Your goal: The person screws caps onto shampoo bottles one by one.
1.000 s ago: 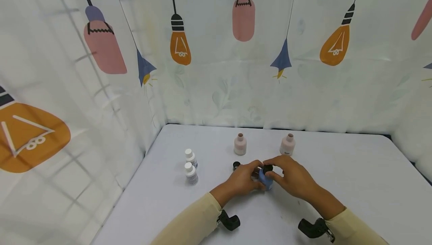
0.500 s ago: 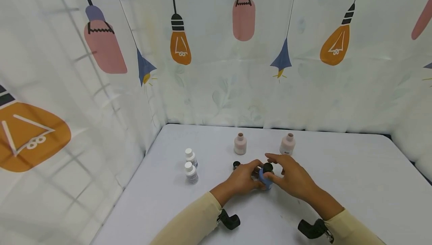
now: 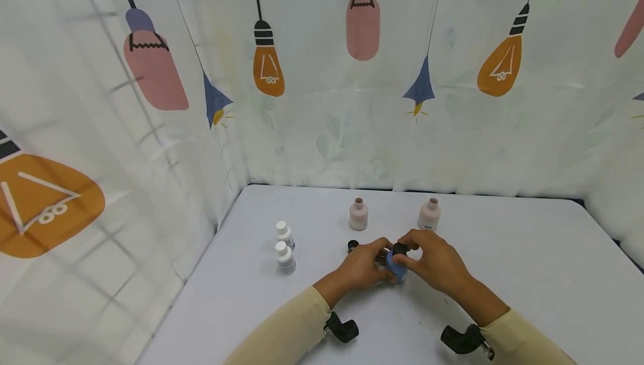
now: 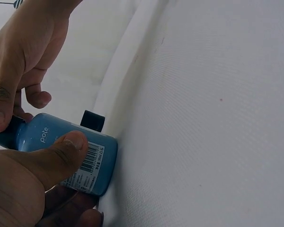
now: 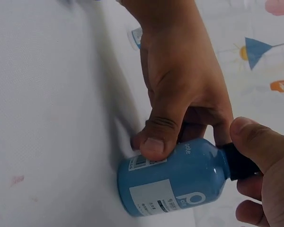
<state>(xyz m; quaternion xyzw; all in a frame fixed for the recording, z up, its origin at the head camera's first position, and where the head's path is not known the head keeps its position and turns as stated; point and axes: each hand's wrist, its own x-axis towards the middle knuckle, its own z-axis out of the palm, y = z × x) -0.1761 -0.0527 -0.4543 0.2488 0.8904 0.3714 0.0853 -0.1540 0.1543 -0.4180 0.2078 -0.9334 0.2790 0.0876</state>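
A blue bottle [image 5: 175, 182] with a white label stands upright on the table. My left hand [image 3: 363, 264] grips its body from the left, thumb across the barcode label in the left wrist view. On the bottle's neck sits a black cap [image 3: 399, 249], which my right hand [image 3: 436, 260] pinches between thumb and fingers. Just beyond my left hand is a small black cap [image 3: 353, 245], partly hidden in the head view; in the left wrist view a dark cap [image 4: 93, 120] shows on the table behind the bottle.
Two pale pink bottles with uncapped necks, one left [image 3: 358, 215] and one right [image 3: 429, 216], stand toward the back of the white table [image 3: 503, 242]. At the left are two small white bottles, a rear one [image 3: 284, 232] and a front one [image 3: 285, 259]. A patterned curtain [image 3: 322, 130] hangs behind.
My right fingers loosened from the blue bottle's cap half a second ago and now pinch it again. My left hand and the bottle stay in place.
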